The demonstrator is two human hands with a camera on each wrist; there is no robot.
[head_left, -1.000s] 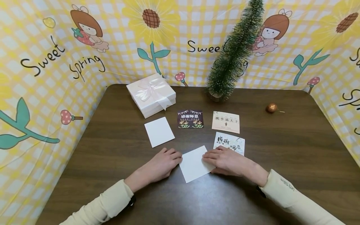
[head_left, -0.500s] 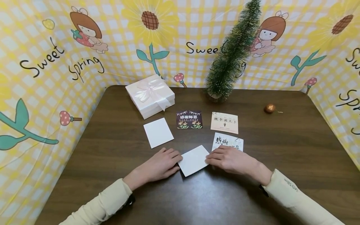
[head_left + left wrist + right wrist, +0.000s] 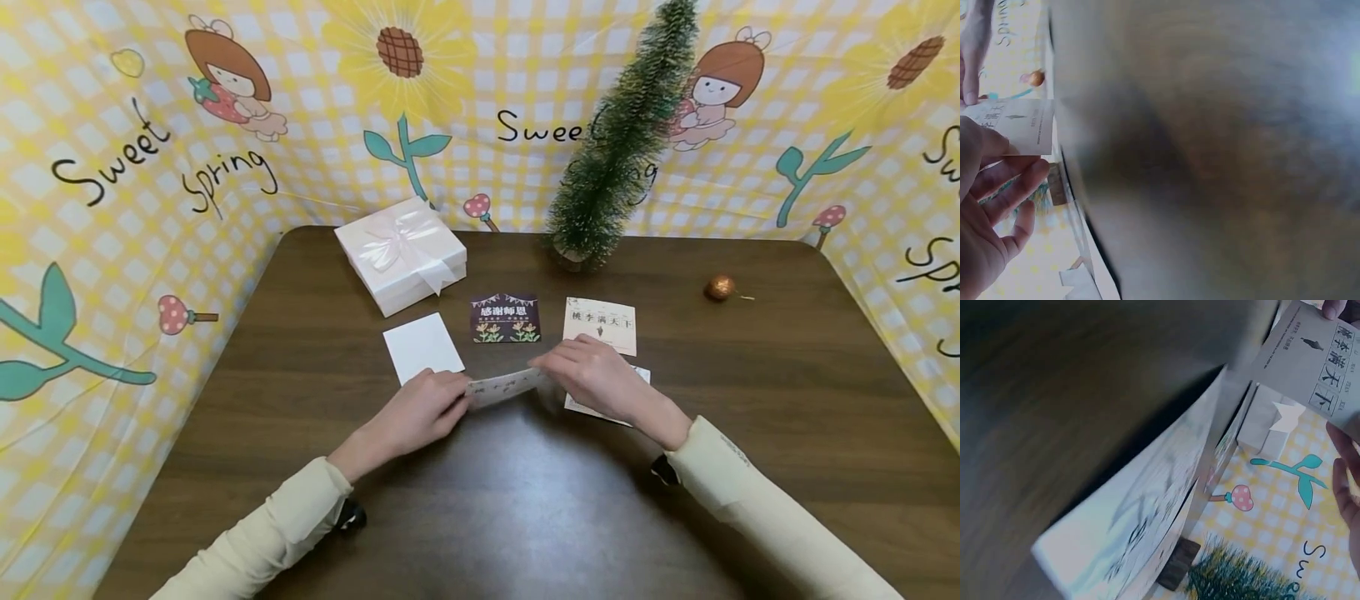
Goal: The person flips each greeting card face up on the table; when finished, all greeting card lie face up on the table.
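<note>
A small printed card (image 3: 504,387) is held up on edge between both hands, tilted so its printed side faces me. My left hand (image 3: 422,414) pinches its left end, thumb on the printed side in the left wrist view. At the other end, my right hand (image 3: 600,379) grips the card's right edge. Dark characters and a small leaf-like mark show on the card (image 3: 1297,359) in the right wrist view. Beneath the right hand lies a card with brush lettering (image 3: 600,410), mostly covered. A blank white card (image 3: 422,346) lies just beyond the left hand.
A dark purple card (image 3: 505,318) and a cream card (image 3: 596,315) lie farther back on the brown table (image 3: 480,517). Behind them stand a white ribboned gift box (image 3: 405,254) and a small green bottlebrush tree (image 3: 615,158). A copper-coloured ball (image 3: 721,288) sits at the back right.
Both hands have lifted the card from its low, blank-side-up position and moved it away from me. It has tipped up, bringing its printed side into view.
</note>
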